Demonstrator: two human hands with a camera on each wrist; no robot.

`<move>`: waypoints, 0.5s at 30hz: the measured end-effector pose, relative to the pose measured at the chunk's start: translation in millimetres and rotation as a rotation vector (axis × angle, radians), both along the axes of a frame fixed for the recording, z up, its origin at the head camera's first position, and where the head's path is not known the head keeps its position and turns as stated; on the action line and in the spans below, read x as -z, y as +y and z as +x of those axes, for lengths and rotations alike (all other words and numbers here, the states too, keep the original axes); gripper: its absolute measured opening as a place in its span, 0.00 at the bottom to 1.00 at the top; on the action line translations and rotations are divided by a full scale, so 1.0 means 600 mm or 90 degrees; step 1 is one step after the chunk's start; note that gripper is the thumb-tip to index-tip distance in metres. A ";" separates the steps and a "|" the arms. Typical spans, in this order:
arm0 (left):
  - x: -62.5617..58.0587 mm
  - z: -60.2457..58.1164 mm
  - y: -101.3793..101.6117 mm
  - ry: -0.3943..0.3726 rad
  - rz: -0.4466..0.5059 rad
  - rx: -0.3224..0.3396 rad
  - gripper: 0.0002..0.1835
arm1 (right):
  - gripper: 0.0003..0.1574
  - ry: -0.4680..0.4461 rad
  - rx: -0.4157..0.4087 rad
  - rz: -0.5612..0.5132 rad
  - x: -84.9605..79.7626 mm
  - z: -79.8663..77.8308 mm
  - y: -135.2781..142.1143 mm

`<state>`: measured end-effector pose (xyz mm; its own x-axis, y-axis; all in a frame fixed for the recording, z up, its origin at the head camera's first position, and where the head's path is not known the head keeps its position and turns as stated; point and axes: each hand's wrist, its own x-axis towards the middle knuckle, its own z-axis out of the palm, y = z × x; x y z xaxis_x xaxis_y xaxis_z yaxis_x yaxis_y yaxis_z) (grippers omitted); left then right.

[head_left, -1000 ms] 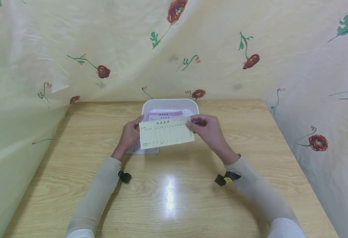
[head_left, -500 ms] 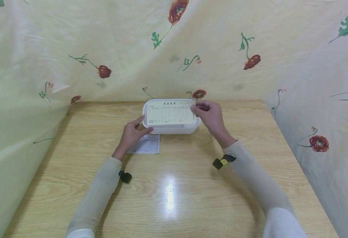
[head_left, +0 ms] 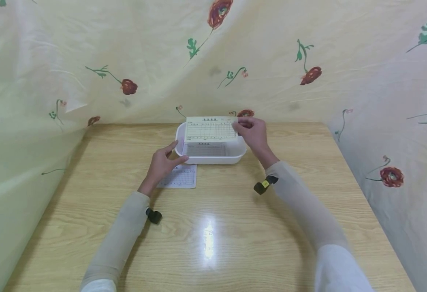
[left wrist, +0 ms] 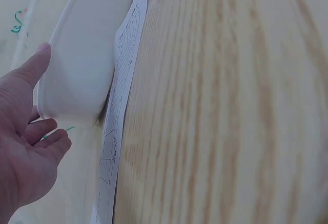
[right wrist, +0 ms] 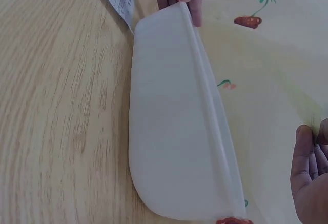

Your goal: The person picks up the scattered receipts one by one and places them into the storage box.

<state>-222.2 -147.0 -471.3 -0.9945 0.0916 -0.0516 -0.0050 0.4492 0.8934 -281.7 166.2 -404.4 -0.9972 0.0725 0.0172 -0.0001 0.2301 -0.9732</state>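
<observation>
My right hand [head_left: 251, 132] pinches the right end of a pale yellow printed form slip [head_left: 210, 129], raised over the back of a white plastic tray [head_left: 213, 160]. At the tray's left end is my left hand [head_left: 161, 164], its thumb at the front rim and its fingers around the corner. The left wrist view shows this left hand [left wrist: 28, 131] close against the tray wall [left wrist: 84, 55]. Inside the tray lies another printed form [head_left: 206, 150], partly covered by the raised slip. In the right wrist view, the tray's side [right wrist: 164, 116] stands between both hands.
A white printed form [head_left: 180, 178] lies on the wooden table [head_left: 213, 227] in front of the tray, partly under it and my left hand. Behind the table hangs a flowered cloth [head_left: 155, 61], which also lines both sides.
My right hand has carried the yellow slip up and away from me, from in front of the tray to over its back. The left hand no longer touches the slip and stays at the tray.
</observation>
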 end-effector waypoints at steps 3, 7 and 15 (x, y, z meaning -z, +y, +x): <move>-0.001 0.000 0.000 -0.001 0.000 0.000 0.47 | 0.19 -0.023 -0.001 0.023 0.009 -0.009 -0.004; 0.000 0.000 0.000 -0.007 0.000 -0.003 0.48 | 0.19 -0.040 -0.004 0.054 0.022 -0.018 -0.008; 0.002 0.000 -0.002 -0.008 0.006 -0.004 0.48 | 0.18 -0.055 -0.011 0.089 0.039 -0.022 -0.020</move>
<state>-221.9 -148.1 -472.3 -0.9943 0.0857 -0.0637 -0.0196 0.4400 0.8978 -294.7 154.3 -427.9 -0.9965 0.0578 -0.0604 0.0773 0.3638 -0.9282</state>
